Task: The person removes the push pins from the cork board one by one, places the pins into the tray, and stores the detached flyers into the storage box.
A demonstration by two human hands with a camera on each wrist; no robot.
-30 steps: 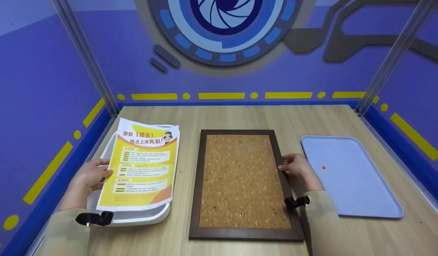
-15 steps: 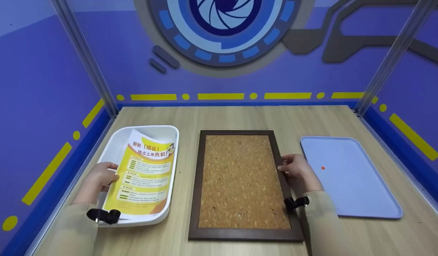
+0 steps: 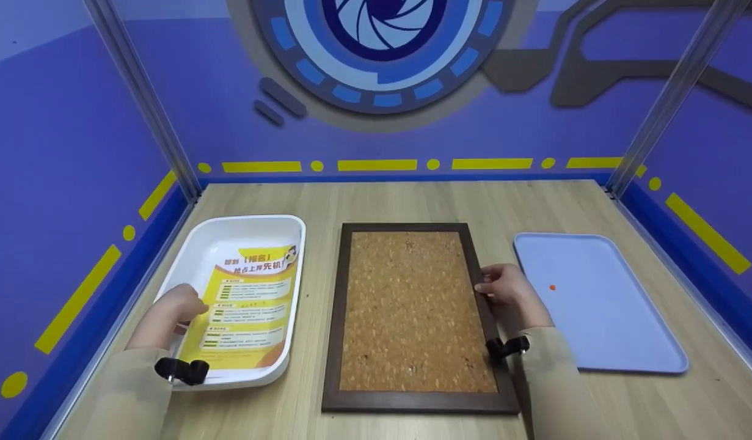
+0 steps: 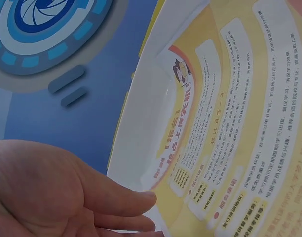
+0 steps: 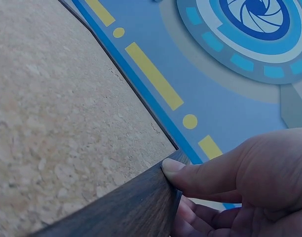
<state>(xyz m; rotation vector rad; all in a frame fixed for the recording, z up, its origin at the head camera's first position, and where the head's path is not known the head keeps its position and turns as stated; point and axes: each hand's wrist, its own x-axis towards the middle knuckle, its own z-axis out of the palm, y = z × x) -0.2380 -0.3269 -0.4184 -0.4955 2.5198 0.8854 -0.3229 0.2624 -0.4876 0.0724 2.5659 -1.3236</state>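
Observation:
A yellow and white printed flyer (image 3: 247, 311) lies inside a white plastic basin (image 3: 247, 227) on the left. My left hand (image 3: 179, 304) reaches over the basin's left side, right at the flyer's edge. In the left wrist view, the thumb and fingers (image 4: 121, 201) are extended and spread slightly apart beside the flyer (image 4: 249, 113). A cork board (image 3: 412, 311) in a dark brown frame lies at the centre. My right hand (image 3: 507, 290) grips the frame's right side, the thumb (image 5: 198, 173) on top and the other fingers tucked beneath the edge.
A light blue tray (image 3: 620, 318) with a small orange dot (image 3: 553, 287) lies on the right of the wooden table (image 3: 492, 205). Blue-purple panels (image 3: 376, 143) enclose the back and both sides.
My left hand has lowered the flyer from above the basin into it, moving slightly right. The flyer's top has settled flatter. My right hand has stayed on the cork board's frame.

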